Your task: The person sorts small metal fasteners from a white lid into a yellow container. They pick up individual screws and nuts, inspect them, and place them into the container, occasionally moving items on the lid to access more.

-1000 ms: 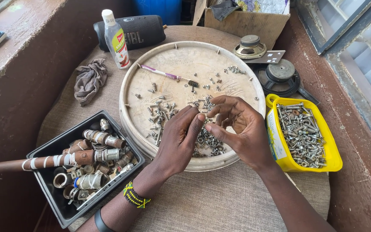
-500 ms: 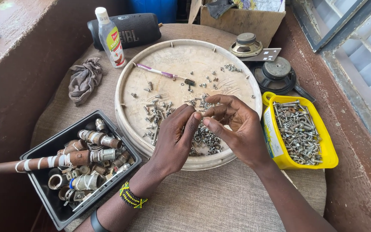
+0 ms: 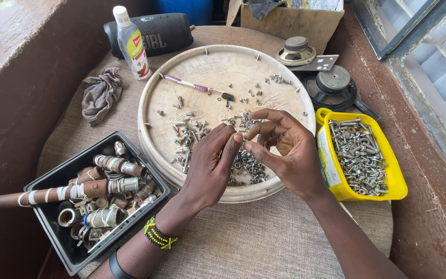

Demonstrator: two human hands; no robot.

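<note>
Loose screws (image 3: 246, 168) lie heaped in the round tray (image 3: 181, 62), directly under both hands. The left hand (image 3: 210, 168) has its fingers (image 3: 231, 142) bunched together, tips meeting the right hand (image 3: 290, 152), whose fingers (image 3: 264, 116) curl half open; whether they pinch a screw I cannot tell. A yellow tub (image 3: 396, 181) sits just right.

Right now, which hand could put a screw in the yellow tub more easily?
Probably the right hand. It sits right beside the yellow tub, nothing between them. The left hand is over the round tray, on the far side, and would have to cross the right one.
</note>
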